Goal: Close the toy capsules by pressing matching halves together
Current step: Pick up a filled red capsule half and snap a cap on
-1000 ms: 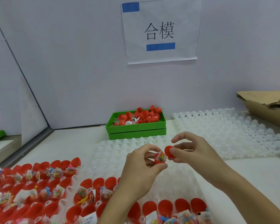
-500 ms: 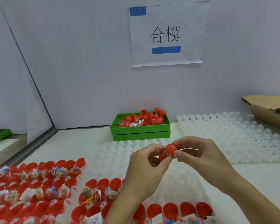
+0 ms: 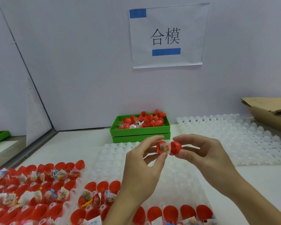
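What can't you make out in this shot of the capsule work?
- Toy in the left half, head view: a cloudy bag blurs it; too small to name.
- Right half's far side: hidden by the right hand.
- Near trays, bottom-left: motion blur, cut by the frame edge.
- Cardboard box: cut by the right edge.

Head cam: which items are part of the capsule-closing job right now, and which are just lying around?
In use:
left hand pinching the filled red half
right hand pinching the empty red half
open halves in white trays, awaiting closing

Lying about:
green bin of red capsules
wall sign
cardboard box
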Action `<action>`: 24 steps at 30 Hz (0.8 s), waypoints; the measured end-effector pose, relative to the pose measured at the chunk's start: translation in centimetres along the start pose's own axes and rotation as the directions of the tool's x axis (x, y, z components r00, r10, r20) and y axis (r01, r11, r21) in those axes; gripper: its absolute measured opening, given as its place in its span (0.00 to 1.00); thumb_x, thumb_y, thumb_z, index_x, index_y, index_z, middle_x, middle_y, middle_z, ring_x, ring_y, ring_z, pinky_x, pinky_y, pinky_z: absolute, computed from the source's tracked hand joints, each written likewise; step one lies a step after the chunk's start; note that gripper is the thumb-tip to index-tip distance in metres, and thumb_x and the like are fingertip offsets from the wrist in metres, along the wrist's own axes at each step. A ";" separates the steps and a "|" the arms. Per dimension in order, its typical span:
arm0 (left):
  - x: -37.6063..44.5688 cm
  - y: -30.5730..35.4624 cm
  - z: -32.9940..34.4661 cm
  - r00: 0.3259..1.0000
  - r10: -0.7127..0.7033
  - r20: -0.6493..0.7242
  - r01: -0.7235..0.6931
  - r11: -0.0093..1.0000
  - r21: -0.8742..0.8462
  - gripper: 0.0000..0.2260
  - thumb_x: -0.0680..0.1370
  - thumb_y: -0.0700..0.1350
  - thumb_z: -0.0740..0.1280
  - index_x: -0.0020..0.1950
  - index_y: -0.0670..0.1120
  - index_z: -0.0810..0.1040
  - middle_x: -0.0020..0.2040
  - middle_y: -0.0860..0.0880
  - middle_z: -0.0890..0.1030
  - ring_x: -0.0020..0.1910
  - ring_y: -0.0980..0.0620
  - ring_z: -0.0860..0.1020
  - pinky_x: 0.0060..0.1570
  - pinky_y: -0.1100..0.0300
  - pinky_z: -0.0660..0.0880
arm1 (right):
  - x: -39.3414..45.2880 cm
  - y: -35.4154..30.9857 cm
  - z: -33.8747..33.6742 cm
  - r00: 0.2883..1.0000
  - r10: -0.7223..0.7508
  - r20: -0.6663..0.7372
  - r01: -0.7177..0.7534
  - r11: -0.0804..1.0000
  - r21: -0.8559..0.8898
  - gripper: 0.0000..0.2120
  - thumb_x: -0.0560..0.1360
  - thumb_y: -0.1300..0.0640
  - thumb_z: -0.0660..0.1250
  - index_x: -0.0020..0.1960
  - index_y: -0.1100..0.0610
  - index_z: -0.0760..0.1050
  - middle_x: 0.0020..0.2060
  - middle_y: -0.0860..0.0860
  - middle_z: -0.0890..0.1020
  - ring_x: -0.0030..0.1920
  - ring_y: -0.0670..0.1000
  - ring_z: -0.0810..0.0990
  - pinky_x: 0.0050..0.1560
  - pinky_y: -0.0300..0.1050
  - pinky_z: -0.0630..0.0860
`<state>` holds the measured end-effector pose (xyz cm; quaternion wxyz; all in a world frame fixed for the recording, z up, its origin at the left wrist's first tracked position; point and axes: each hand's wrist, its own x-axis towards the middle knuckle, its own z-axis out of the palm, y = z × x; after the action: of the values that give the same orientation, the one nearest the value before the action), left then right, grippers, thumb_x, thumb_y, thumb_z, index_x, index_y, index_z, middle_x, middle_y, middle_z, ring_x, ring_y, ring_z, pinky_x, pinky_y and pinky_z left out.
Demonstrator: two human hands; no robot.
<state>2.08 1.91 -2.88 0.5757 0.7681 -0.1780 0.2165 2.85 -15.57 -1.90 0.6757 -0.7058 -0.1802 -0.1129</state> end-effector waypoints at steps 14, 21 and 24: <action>0.2 0.2 -0.3 0.992 -0.064 0.104 0.090 0.960 -0.267 0.10 0.75 0.42 0.68 0.52 0.55 0.81 0.50 0.49 0.85 0.51 0.48 0.84 0.54 0.56 0.80 | 0.0 -0.5 0.2 1.000 -0.001 0.006 0.000 0.989 0.150 0.12 0.67 0.58 0.72 0.49 0.50 0.85 0.46 0.52 0.87 0.48 0.54 0.86 0.46 0.37 0.81; 0.1 0.3 -0.4 0.994 -0.074 0.086 0.095 0.958 -0.272 0.11 0.78 0.38 0.70 0.53 0.53 0.79 0.50 0.50 0.85 0.51 0.51 0.84 0.51 0.60 0.80 | -0.1 -0.8 0.0 1.000 0.005 -0.020 -0.003 0.992 0.123 0.11 0.65 0.57 0.73 0.48 0.52 0.85 0.46 0.53 0.87 0.48 0.54 0.86 0.50 0.40 0.82; 0.1 0.4 -0.3 0.998 -0.028 0.059 0.039 0.981 -0.191 0.09 0.76 0.39 0.71 0.47 0.54 0.80 0.48 0.53 0.86 0.50 0.52 0.84 0.49 0.62 0.81 | -0.1 -1.1 0.1 1.000 0.005 -0.027 -0.002 0.995 0.098 0.12 0.64 0.56 0.73 0.47 0.52 0.85 0.44 0.51 0.87 0.47 0.52 0.87 0.48 0.37 0.81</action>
<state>1.95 2.05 -2.42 0.6456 0.7175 -0.2010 0.1671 2.27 -15.45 -0.99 0.7121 -0.6705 -0.1750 -0.1125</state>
